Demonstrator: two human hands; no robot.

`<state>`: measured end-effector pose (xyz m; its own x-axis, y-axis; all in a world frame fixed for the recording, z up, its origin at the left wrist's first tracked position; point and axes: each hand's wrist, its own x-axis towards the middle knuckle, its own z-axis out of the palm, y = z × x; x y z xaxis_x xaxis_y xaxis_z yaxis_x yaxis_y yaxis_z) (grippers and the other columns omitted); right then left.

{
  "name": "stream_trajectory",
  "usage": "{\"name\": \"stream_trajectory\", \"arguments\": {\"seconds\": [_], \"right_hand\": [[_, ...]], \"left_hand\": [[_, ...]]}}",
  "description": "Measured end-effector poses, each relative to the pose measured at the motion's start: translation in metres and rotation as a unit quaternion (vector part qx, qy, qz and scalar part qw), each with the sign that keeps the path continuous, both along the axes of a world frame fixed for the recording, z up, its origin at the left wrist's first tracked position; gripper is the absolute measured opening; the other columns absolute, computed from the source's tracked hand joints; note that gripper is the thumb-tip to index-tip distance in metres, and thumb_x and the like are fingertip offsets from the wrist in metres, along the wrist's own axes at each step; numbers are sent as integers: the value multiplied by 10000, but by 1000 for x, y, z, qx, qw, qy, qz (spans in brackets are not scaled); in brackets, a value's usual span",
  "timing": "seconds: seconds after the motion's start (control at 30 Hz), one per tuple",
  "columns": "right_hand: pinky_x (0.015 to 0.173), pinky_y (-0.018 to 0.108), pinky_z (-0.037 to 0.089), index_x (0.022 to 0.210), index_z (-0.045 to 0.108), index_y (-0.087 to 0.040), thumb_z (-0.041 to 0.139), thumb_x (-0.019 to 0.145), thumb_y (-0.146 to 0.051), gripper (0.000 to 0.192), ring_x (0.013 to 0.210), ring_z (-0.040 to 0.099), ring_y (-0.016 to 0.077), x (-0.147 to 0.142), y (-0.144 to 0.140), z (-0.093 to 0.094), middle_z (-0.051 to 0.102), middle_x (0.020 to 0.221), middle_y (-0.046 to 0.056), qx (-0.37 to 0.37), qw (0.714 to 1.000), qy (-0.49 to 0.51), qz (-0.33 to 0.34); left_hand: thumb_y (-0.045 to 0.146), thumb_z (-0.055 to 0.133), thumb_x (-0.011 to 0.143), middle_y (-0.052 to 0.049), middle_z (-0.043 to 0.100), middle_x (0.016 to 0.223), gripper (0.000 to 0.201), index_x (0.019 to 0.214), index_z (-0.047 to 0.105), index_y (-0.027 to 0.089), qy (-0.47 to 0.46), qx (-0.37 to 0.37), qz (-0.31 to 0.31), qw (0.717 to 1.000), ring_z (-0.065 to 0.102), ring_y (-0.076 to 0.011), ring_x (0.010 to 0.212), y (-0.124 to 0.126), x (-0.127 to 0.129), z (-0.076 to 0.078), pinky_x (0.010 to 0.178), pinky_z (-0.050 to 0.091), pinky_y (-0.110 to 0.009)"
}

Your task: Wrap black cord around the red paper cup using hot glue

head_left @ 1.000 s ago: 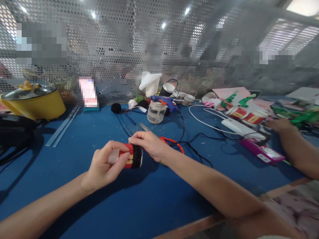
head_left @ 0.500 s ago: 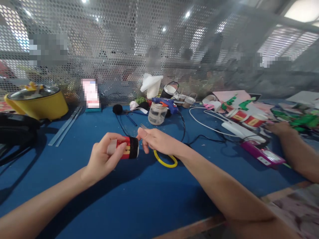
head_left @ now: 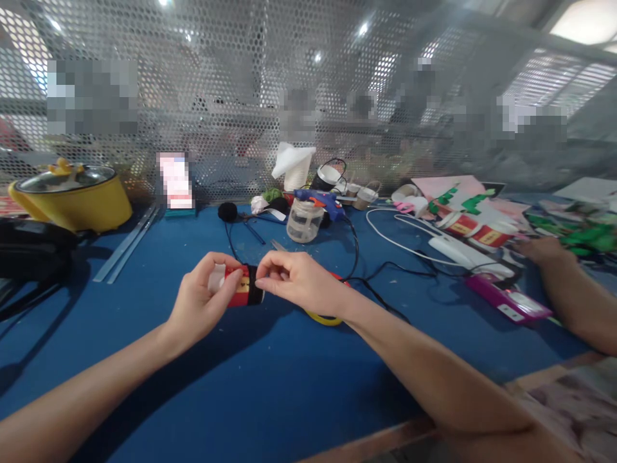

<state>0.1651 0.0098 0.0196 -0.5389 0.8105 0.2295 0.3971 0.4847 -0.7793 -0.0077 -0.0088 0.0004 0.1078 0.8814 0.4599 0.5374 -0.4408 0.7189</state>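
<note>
My left hand (head_left: 200, 302) grips a small paper cup (head_left: 240, 287) held on its side, wrapped in red with a yellow patch and a black band at its rim end. My right hand (head_left: 294, 280) pinches the black band end of the same cup with thumb and fingertips. Both hands hover just above the blue table (head_left: 250, 386). Under my right wrist lie scissors with yellow and red handles (head_left: 324, 316); their blades (head_left: 278, 245) poke out beyond my fingers.
A clear jar (head_left: 303, 220) and blue glue gun (head_left: 322, 199) with black cord stand behind my hands. A yellow pot (head_left: 67, 196) sits far left, a black bag (head_left: 29, 251) beside it. Another person's arm (head_left: 569, 289) rests at right near a pink phone (head_left: 508, 297) and decorated cups (head_left: 475, 228).
My right hand let go of the cup's end half a second ago, then closed back onto the black band. The cup moved slightly up and left.
</note>
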Motion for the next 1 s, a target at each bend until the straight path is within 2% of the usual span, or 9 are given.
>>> {"name": "stream_trajectory", "arguments": {"seconds": [0.13,0.3,0.5,0.6,0.7,0.77,0.87,1.0], "right_hand": [[469,210,308,701,512,-163,491,739,-220,72,495,372,72,6,2,6,418,551,-43,-23,1000,0,19],[469,204,309,745,509,-159,490,742,-225,69,499,363,68,6,3,7,399,557,-47,-15,999,29,4],[475,204,309,719,519,-169,474,747,-219,72,497,379,68,0,1,1,413,543,-48,10,999,-31,-2],[475,202,318,717,514,-166,453,745,-196,73,500,399,72,5,-1,7,458,560,-37,-8,995,-85,45],[479,193,327,729,508,-156,447,736,-185,67,520,415,72,13,-3,20,502,609,-23,-36,985,-131,106],[467,185,320,735,503,-154,449,736,-194,67,515,405,68,18,-3,28,503,617,-24,-57,978,-158,124],[467,184,318,735,507,-150,446,754,-240,111,523,414,70,21,-1,30,506,622,-18,-65,977,-178,97],[446,192,312,719,512,-149,509,702,-432,284,514,435,81,12,3,13,512,600,-12,-78,983,-164,26]], "left_hand": [[282,492,737,20,552,608,122,778,505,168,5,3,1,1000,468,-73,473,0,-1,0,441,374,-173],[276,500,732,20,552,600,120,782,510,167,0,0,6,1000,467,-74,473,0,-1,-1,431,368,-169],[277,509,728,20,564,608,119,780,511,170,4,-1,-6,1000,469,-68,462,0,0,-2,427,371,-166],[279,505,730,26,556,593,119,777,511,169,11,-4,-5,1000,457,-65,455,1,-1,-2,424,363,-162],[289,493,733,34,529,573,127,774,507,169,3,-15,15,1000,433,-63,450,2,-2,0,418,349,-160],[294,488,734,36,515,574,133,770,506,168,-3,-21,26,999,419,-63,452,4,-3,1,419,342,-162],[296,487,732,33,512,583,136,767,505,166,-13,-26,30,999,417,-64,459,4,-2,1,425,343,-166],[297,490,733,35,514,574,135,771,505,168,-25,-30,20,999,419,-62,451,2,-1,-1,420,344,-163]]}}
